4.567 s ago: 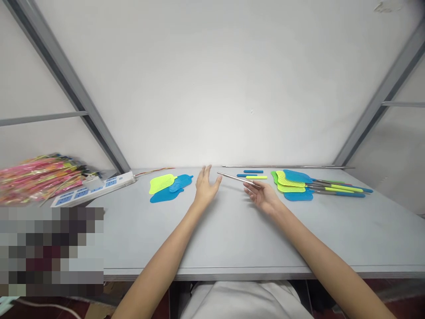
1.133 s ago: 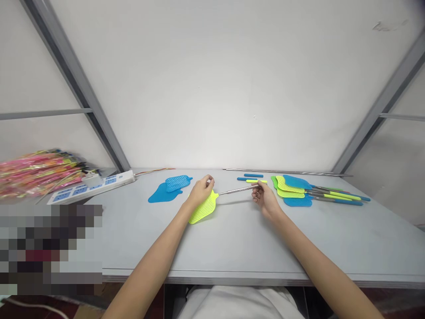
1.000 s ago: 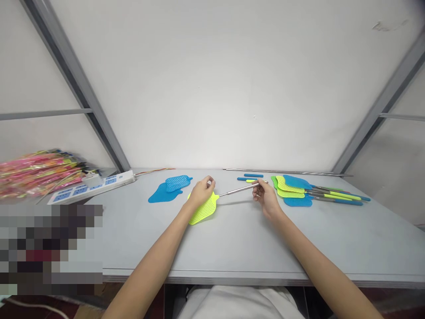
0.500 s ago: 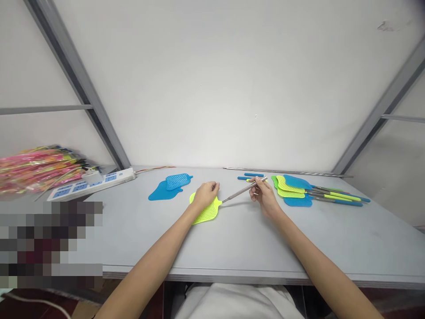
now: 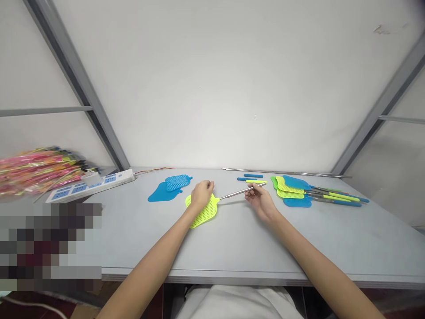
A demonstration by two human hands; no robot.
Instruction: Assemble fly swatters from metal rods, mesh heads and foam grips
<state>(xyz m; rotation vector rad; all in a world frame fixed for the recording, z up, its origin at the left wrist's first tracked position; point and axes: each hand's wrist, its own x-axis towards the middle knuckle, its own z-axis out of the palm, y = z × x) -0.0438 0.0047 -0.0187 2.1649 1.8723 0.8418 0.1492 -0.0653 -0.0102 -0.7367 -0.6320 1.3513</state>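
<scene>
A yellow-green perforated fly swatter head (image 5: 206,215) lies tilted over the table in front of me. My left hand (image 5: 201,195) is curled over its upper part; the fingertips are partly hidden. From the neck of the head a silver metal rod (image 5: 232,194) runs to the right. Its far end is pinched between the thumb and fingers of my right hand (image 5: 260,201). Behind that hand lie a yellow-green handle grip (image 5: 255,181) and blue grips (image 5: 253,175). Two loose blue swatter heads (image 5: 164,193) overlap to the left of my left hand.
Several fly swatters with rods and grips (image 5: 294,188) are piled at the right. Thin metal rods (image 5: 285,172) lie along the wall. At the left are a white power strip (image 5: 93,185) and a heap of plastic-wrapped colourful items (image 5: 36,170). The table's front edge (image 5: 232,274) is near my body.
My right hand has lowered slightly and moved left along with the rod, which now lies flatter. The yellow-green head has shifted a little left under my left hand.
</scene>
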